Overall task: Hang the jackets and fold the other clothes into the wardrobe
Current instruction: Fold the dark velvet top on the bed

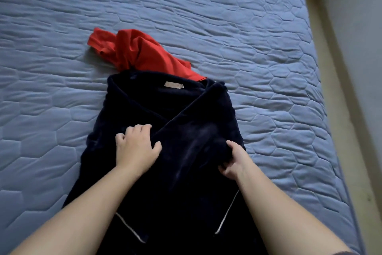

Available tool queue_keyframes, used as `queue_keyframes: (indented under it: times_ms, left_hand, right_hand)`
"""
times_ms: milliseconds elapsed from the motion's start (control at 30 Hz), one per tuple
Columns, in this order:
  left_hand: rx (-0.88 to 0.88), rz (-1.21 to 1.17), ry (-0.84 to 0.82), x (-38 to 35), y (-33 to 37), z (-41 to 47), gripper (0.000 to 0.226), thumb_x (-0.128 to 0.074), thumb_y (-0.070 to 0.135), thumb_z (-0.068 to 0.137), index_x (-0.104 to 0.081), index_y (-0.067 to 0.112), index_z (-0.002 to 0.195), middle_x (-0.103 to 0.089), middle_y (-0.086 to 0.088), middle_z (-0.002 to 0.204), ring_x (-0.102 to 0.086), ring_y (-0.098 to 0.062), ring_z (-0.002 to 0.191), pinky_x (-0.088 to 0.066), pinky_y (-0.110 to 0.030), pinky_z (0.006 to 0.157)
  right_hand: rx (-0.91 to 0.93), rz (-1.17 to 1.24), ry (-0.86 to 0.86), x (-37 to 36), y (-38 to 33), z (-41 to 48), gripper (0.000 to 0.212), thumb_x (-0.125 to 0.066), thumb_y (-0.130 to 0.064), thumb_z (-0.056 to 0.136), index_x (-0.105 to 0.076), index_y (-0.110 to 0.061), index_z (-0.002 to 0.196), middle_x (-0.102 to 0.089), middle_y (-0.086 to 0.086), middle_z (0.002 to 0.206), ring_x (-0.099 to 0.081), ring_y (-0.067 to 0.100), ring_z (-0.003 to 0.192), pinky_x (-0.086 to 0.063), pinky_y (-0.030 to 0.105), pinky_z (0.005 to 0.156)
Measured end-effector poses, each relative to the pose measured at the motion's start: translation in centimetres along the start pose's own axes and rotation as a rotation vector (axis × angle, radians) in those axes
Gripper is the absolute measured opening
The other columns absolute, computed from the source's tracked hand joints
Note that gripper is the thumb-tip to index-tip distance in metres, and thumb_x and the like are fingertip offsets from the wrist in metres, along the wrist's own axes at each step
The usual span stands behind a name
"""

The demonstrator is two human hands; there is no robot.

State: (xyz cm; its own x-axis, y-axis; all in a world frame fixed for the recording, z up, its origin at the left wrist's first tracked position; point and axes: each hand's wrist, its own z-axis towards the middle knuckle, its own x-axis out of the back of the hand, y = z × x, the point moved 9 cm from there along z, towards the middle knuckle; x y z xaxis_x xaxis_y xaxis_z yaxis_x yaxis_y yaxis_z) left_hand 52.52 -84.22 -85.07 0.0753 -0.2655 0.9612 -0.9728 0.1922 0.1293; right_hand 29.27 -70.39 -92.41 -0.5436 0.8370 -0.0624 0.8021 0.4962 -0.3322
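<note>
Head view: dark robe (186, 114) covers the red garment's (142, 50) near edge

I read the navy garment (186, 110) as plush, velvety cloth with faint sheen; the red garment (140, 52) as thin, smooth, matt cloth; the bed cover (258, 37) as quilted matt fabric.

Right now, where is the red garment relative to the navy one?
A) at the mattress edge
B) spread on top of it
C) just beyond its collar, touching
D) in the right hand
C: the red garment lies crumpled past the collar of the navy garment, edges meeting.
</note>
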Motion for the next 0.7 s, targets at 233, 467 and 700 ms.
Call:
queue_keyframes:
  times_ms: [233, 467, 700]
  left_hand:
    - [-0.015, -0.557, -0.377, -5.0, 10.6, 6.5, 0.026, -0.064, 0.039, 0.085, -0.058, 0.021, 0.103, -0.066, -0.002, 0.110, -0.059, -0.017, 0.095, -0.044, -0.026, 0.084]
    - [0.043, -0.661, -0.271, -6.0, 16.8, 10.9, 0.042, -0.068, 0.032, 0.084, -0.057, 0.013, 0.119, -0.057, 0.001, 0.102, -0.057, -0.021, 0.105, -0.039, -0.026, 0.085]
    - [-0.053, -0.526, -0.242, -5.8, 19.1, 12.4, 0.025, -0.060, 0.034, 0.089, -0.060, 0.015, 0.106, -0.064, -0.006, 0.109, -0.058, -0.025, 0.104, -0.043, -0.031, 0.088]
  right_hand:
    - [0.228, 0.499, -0.047, 4.7, -3.9, 1.5, 0.035, -0.053, -0.011, 0.095, -0.055, -0.002, 0.129, -0.061, 0.019, 0.124, -0.059, 0.035, 0.113, -0.046, 0.047, 0.099]
    - [0.346, 0.266, -0.096, 7.9, -4.4, 3.0, 0.038, -0.060, 0.004, 0.085, -0.055, -0.024, 0.110, -0.071, 0.000, 0.081, -0.064, 0.017, 0.074, -0.053, 0.031, 0.063]
    - [0.454, -0.359, 0.271, 12.0, -6.9, 4.7, 0.022, -0.065, -0.020, 0.085, -0.065, -0.011, 0.105, -0.067, 0.006, 0.093, -0.061, 0.020, 0.081, -0.053, 0.037, 0.076]
